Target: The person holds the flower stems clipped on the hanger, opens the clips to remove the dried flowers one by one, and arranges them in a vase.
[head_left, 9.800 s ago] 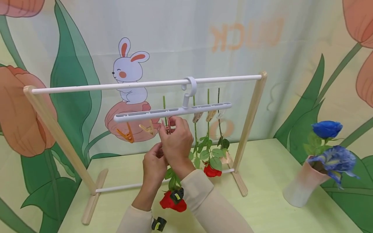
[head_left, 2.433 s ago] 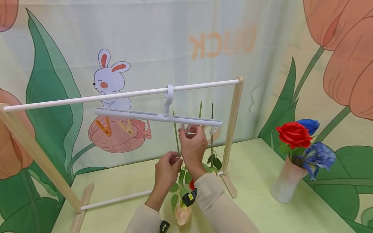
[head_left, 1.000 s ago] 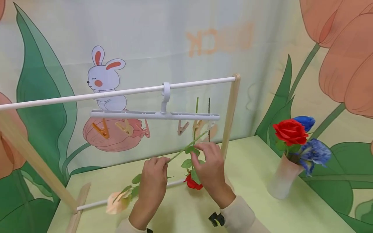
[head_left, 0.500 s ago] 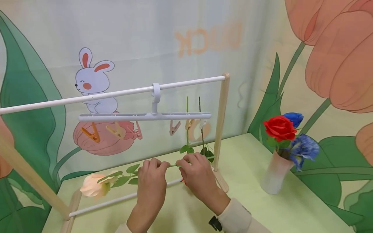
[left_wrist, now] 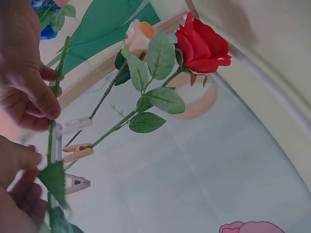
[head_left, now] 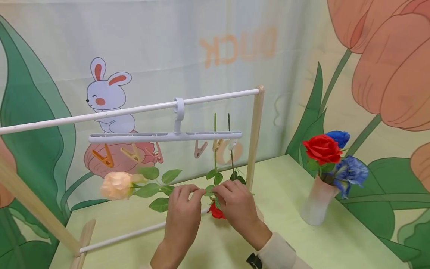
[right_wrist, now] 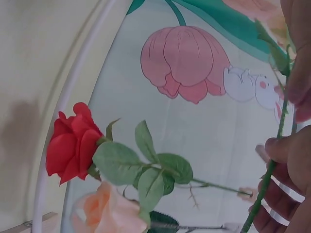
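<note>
Both hands pinch the green stem of a peach rose [head_left: 116, 185], held sideways below the hanger with its bloom to the left. My left hand [head_left: 183, 215] grips the stem near the leaves, and my right hand [head_left: 238, 209] grips it farther toward the cut end. The left wrist view shows the green stem [left_wrist: 62, 68] running past the fingertips of both hands. A red rose [head_left: 216, 211] hangs upside down behind my right hand, its stem in a yellowish clip [head_left: 217, 145]. Another, darker stem [head_left: 230, 127] hangs from a clear clip [head_left: 232, 144]; its peach bloom [left_wrist: 140, 38] shows in the left wrist view.
A grey hanger [head_left: 147, 137] hangs by its hook from the rack's white rod [head_left: 134, 110]. Its orange clip [head_left: 103, 156], cream clip [head_left: 131, 152] and two pink clips hold nothing. A wooden post [head_left: 254, 138] stands right. A vase [head_left: 315, 205] holds a red rose and blue flowers.
Earlier, a red rose left the hanger and appeared in the vase. The peach rose came off its pink clip, was turned sideways, and its bloom has since risen; the right hand moved onto its stem.
</note>
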`<state>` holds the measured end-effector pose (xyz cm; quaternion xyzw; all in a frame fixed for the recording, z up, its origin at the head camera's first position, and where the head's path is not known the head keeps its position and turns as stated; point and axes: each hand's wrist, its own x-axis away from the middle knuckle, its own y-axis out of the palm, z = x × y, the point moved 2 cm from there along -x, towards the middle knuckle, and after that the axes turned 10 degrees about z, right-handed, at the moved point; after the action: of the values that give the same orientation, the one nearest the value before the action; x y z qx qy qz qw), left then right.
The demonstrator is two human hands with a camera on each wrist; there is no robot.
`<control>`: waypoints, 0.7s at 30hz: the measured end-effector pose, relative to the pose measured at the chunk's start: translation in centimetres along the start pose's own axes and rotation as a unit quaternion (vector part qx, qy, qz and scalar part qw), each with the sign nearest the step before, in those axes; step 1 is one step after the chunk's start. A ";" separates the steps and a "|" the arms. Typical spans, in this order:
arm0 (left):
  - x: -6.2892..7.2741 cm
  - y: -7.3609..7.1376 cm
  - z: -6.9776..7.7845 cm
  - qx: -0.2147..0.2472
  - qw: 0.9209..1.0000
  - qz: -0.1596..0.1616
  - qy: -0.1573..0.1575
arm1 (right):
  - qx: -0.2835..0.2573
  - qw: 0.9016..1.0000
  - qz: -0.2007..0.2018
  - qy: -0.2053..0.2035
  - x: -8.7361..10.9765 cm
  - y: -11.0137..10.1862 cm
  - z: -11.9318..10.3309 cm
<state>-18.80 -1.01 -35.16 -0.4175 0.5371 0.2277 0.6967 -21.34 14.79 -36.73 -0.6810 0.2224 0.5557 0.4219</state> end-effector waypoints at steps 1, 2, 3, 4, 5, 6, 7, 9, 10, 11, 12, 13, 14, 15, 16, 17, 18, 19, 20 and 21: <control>0.0 0.1 0.1 0.020 1.000 0.009 0.009 | -0.002 1.000 0.004 0.013 0.1 -0.2 0.3; 0.0 0.2 0.2 0.040 0.999 0.017 0.017 | -0.006 1.000 0.008 0.027 0.2 -0.5 0.7; 0.0 0.4 0.2 0.057 0.998 0.023 0.022 | -0.010 0.999 0.012 0.041 0.3 -0.7 1.1; 0.1 0.6 0.2 0.073 0.997 0.026 0.023 | -0.014 0.998 0.016 0.057 0.3 -1.0 1.6; 0.1 0.8 0.2 0.083 0.996 0.026 0.021 | -0.016 0.997 0.021 0.072 0.4 -1.4 2.0; 0.2 1.0 0.1 0.089 0.996 0.024 0.015 | -0.020 0.995 0.027 0.090 0.4 -1.8 2.5; 0.3 1.3 0.0 0.090 0.996 0.018 0.004 | -0.023 0.993 0.035 0.107 0.4 -2.2 2.9; 0.5 2.0 -0.3 0.089 0.995 -0.003 -0.033 | -0.031 0.987 0.056 0.147 0.4 -3.0 3.9; 0.6 2.4 -0.6 0.089 0.994 -0.017 -0.057 | -0.034 0.983 0.067 0.167 0.3 -3.5 4.5; 0.7 2.8 -0.8 0.088 0.992 -0.031 -0.081 | -0.036 0.979 0.079 0.187 0.2 -4.0 5.1; 0.8 3.2 -1.1 0.094 0.989 -0.045 -0.108 | -0.038 0.973 0.093 0.207 0.2 -4.5 5.7; 0.8 3.6 -1.3 0.102 0.984 -0.057 -0.133 | -0.039 0.968 0.106 0.224 0.1 -5.1 6.3; 0.8 4.1 -1.6 0.114 0.979 -0.068 -0.157 | -0.039 0.962 0.119 0.242 0.1 -5.7 6.9; 0.7 4.5 -1.8 0.126 0.972 -0.079 -0.181 | -0.040 0.956 0.130 0.258 0.0 -6.3 7.5; 0.5 5.0 -2.0 0.139 0.965 -0.089 -0.204 | -0.040 0.951 0.142 0.273 0.0 -7.0 8.1; 0.3 5.4 -2.2 0.151 0.958 -0.096 -0.223 | -0.039 0.944 0.149 0.291 0.0 -7.6 8.7; 0.1 5.9 -2.4 0.164 0.951 -0.102 -0.243 | -0.035 0.939 0.155 0.306 0.0 -8.2 9.3; -0.1 6.3 -2.6 0.173 0.944 -0.106 -0.260 | -0.033 0.932 0.162 0.323 0.0 -8.8 9.8; -0.3 6.7 -2.7 0.181 0.938 -0.109 -0.274 | -0.028 0.925 0.168 0.338 0.0 -9.4 10.3; -0.6 7.1 -2.8 0.190 0.932 -0.111 -0.288 | -0.023 0.920 0.174 0.350 0.1 -9.9 10.7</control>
<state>-26.02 0.66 -37.20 -0.2506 0.2969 0.1527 0.9087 -19.80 29.02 -33.83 -0.7919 0.4580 0.3518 0.1983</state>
